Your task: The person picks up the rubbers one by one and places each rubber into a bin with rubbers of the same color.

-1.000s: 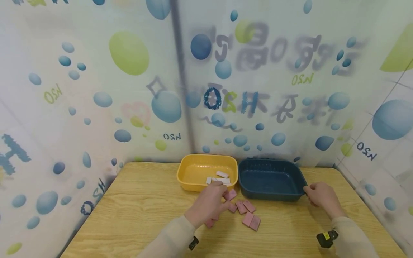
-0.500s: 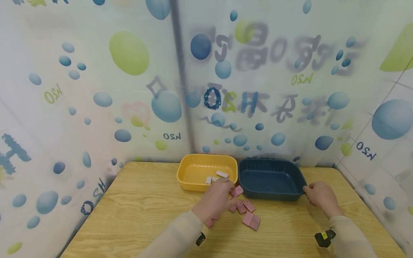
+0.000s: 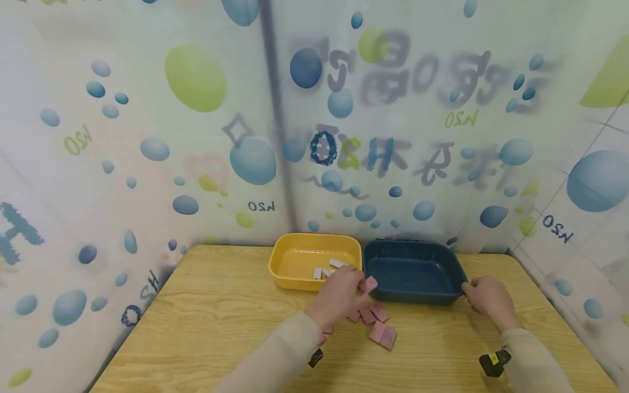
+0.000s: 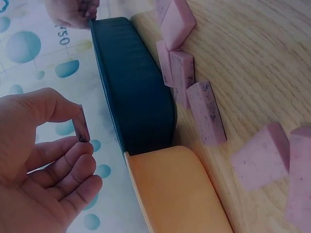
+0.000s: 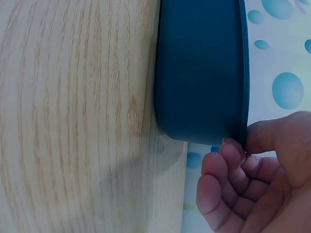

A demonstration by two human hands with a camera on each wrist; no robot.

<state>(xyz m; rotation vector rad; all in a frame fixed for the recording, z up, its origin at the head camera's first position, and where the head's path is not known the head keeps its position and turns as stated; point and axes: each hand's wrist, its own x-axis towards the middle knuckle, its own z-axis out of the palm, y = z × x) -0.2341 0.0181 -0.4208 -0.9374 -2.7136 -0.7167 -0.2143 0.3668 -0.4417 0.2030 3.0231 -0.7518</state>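
My left hand (image 3: 339,297) pinches a small pink block (image 3: 371,284) between thumb and finger, just in front of where two plastic bins meet. In the left wrist view that block (image 4: 81,125) shows only as a thin slab, mostly hidden by the fingers. At the right, my right hand (image 3: 491,300) holds the rim of the dark blue bin (image 3: 413,298) at its front right corner; the right wrist view shows thumb and fingers on that rim. Several flat pink blocks (image 3: 388,338) with dark specks lie on the table below the bins, some partly hidden behind the left hand.
Left of the blue bin stands a yellow bin (image 3: 290,283) with several white pieces (image 3: 337,263) in it. Both bins stand at the back of the wooden table (image 3: 221,305), close to a patterned wall covering (image 3: 196,136).
My left hand has moved right and slightly up, carrying the pink block from beside the pile toward the blue bin's front left corner. The right hand keeps its hold on the blue bin.
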